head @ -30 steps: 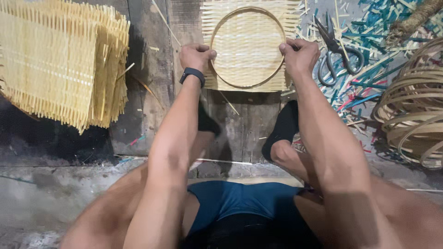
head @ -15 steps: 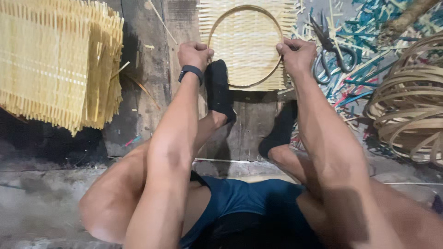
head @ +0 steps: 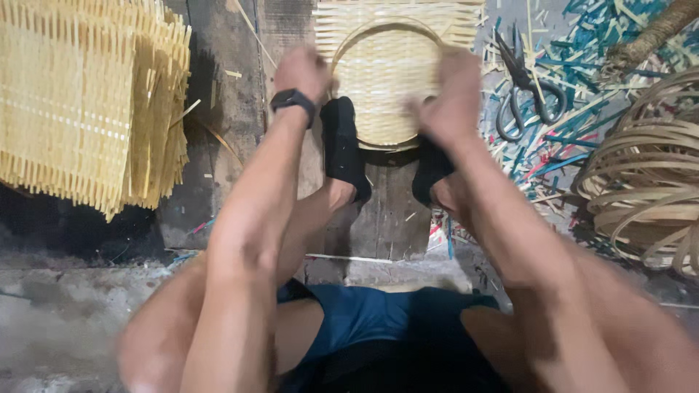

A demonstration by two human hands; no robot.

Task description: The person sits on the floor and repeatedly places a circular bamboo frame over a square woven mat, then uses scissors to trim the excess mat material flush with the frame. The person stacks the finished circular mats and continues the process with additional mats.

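While the person sits on the ground, both hands are up at a round hoop on a woven mat.

Left hand: the left hand (head: 302, 73) is curled shut on the left side of the bamboo hoop (head: 348, 44). A black wristband (head: 293, 99) sits on that wrist.

Right hand: the right hand (head: 453, 94) is curled shut on the right side of the hoop. It looks blurry, so the fingers are hard to see one by one.

Hoop: it is a thin round ring. It lies flat on top of the woven mat (head: 397, 80), and the mat fills the inside of the ring.

Woven mat: it is pale yellow and made of thin strips crossed over each other. It lies on a dark wooden board (head: 240, 109), between the two hands. Its top corners stick out past the ring.

Feet: two feet in black socks (head: 342, 145) press on the near edge of the mat, one on each side, just below the hands.

Stack: a tall pile of more woven mats (head: 80, 102) lies far to the left, well apart from the hands.

Scissors: a pair of dark scissors (head: 524, 94) lies just to the right of the mat, on a mess of blue and pale scraps (head: 582, 65).

Rings: a heap of bent bamboo rings (head: 641, 175) sits at the far right.

Shorts: the person wears blue shorts (head: 371, 320).
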